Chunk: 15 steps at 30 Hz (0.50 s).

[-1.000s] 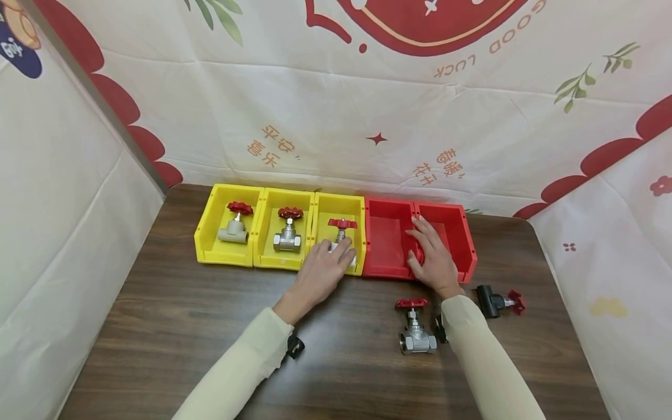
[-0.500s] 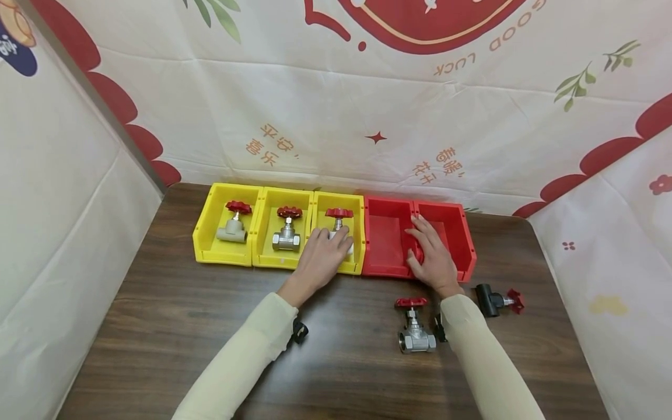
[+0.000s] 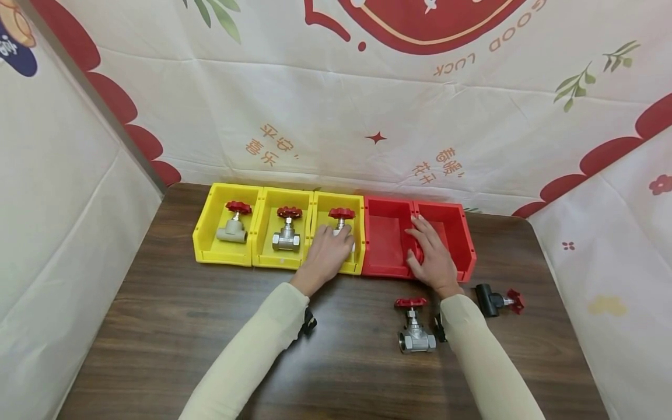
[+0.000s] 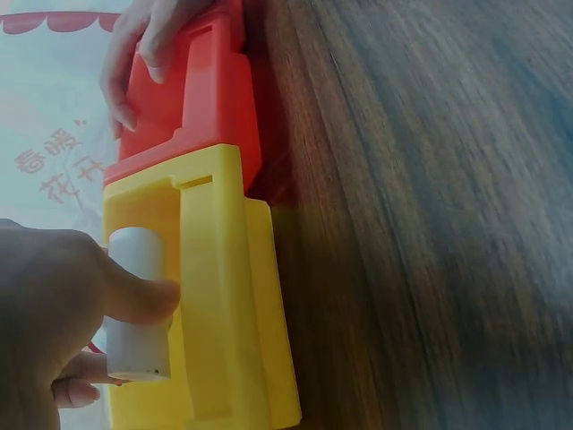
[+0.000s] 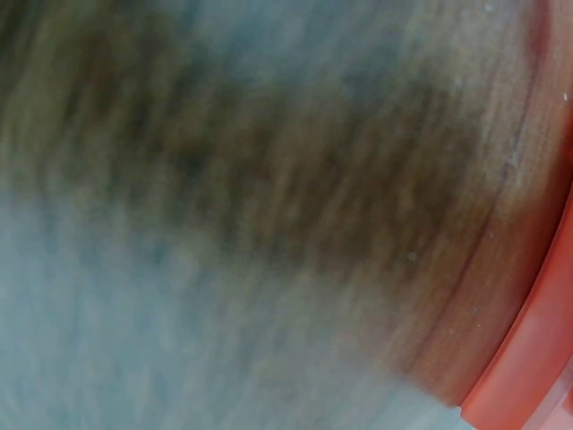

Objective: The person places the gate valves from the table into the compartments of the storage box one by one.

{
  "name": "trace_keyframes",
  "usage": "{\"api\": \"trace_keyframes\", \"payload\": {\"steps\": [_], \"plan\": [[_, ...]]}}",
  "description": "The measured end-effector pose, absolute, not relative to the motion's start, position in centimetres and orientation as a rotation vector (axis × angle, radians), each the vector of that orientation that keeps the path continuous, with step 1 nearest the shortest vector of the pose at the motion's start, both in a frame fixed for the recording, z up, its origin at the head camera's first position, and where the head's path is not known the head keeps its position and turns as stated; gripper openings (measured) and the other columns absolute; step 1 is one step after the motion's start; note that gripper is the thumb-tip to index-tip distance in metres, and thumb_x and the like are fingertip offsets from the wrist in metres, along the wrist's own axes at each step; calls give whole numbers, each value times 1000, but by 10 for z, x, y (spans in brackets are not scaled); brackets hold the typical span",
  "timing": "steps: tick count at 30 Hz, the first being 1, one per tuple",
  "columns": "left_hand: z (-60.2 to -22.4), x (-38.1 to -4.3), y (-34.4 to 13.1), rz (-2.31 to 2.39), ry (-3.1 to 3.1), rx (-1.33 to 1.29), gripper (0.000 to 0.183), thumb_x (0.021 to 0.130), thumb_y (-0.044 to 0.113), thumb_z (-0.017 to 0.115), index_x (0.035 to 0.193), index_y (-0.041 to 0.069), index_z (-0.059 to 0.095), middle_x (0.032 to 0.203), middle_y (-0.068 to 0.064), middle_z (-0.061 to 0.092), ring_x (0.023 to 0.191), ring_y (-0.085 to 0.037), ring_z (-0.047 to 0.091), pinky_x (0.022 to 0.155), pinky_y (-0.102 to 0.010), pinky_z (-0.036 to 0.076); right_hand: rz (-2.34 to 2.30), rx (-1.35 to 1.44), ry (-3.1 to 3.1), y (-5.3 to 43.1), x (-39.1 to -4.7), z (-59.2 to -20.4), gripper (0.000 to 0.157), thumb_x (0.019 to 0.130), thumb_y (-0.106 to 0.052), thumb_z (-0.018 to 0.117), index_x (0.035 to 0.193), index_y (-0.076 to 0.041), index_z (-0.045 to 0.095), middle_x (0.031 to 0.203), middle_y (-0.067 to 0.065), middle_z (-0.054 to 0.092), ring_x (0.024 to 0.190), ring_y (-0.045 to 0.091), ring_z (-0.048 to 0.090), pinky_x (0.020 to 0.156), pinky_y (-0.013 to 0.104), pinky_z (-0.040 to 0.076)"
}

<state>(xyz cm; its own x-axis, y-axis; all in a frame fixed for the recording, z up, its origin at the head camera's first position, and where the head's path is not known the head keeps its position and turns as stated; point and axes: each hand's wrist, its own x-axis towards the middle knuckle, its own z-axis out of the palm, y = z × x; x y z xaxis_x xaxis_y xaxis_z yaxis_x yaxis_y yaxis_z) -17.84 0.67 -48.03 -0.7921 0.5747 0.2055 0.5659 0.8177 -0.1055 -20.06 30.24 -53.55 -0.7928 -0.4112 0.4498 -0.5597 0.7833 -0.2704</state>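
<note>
My left hand [image 3: 326,254] reaches into the third yellow bin [image 3: 359,213] and pinches a valve with a white tee body [image 4: 136,260] and a red handwheel [image 3: 341,213]. The thumb lies across the white body in the left wrist view, and the other fingers are partly hidden behind it. My right hand [image 3: 434,256] rests at the divider between two red bins [image 3: 385,233], thumb and fingers spread. A beige valve [image 3: 233,229] stands in the first yellow bin, a metal valve [image 3: 286,236] in the second.
On the wooden table [image 3: 210,326], a metal valve with a red handwheel [image 3: 416,335] lies in front of the red bins. A black valve [image 3: 489,300] lies right of it. A printed white curtain [image 3: 315,105] hangs behind. The right wrist view is mostly blurred.
My left hand has shifted slightly right and forward, and the white valve's handwheel has tilted and moved a little in the bin. The right hand has stayed in place.
</note>
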Motion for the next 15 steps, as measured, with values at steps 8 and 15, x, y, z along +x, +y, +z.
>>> {"api": "trace_keyframes", "payload": {"steps": [8,15], "plan": [[-481,-187,20,168,-2875,-906,23,91,19,63,113,18,70,121,-5,60,89,-28,60,84,-40,39,568,734,-2600,304,-200,-533,56,75,-16,65,130,-8,53,153,3,32,141,22,25,106,46,34],[-485,-192,25,275,-2911,-912,21,93,19,59,111,18,70,117,-5,61,85,-27,60,84,-43,39,555,743,-2602,303,-201,-534,56,75,-17,66,129,-7,54,152,5,33,141,23,25,106,46,34]]}}
